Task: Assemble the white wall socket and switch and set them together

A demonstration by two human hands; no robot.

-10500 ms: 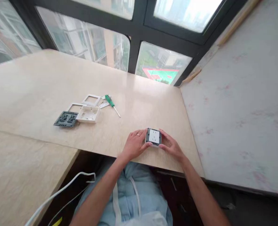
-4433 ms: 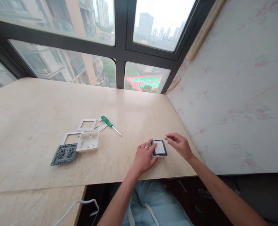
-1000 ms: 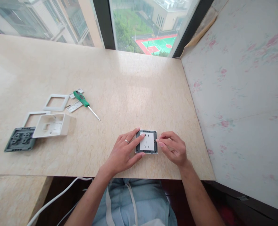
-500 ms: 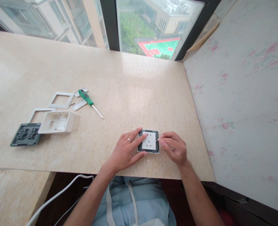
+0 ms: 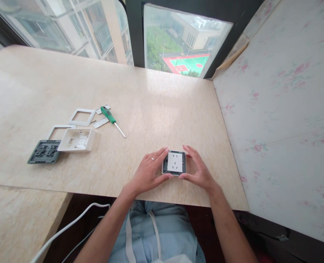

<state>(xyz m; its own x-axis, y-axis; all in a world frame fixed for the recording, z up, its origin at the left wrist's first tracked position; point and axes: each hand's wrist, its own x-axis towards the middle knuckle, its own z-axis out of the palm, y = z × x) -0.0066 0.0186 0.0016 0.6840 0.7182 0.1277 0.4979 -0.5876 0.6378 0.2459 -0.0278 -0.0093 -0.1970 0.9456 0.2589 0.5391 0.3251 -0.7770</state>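
A wall socket [image 5: 174,163] with a white face in a dark grey frame lies on the beige marble-look table [image 5: 140,98], near its front edge. My left hand [image 5: 149,172], a ring on one finger, grips the socket's left side between thumb and fingers. My right hand [image 5: 197,170] grips its right side the same way. Both hands cup the socket from opposite sides.
At the left lie a green-handled screwdriver [image 5: 110,117], two white frames [image 5: 82,117], a white back box [image 5: 76,139], a dark grey switch module [image 5: 44,152] and small white strips. A flowered wall panel [image 5: 277,109] bounds the right; windows at the back. A white cable [image 5: 68,226] hangs below the table.
My right hand has left its pinch at the socket's right edge and now cups that side. The view has shifted slightly; the socket stays in place.
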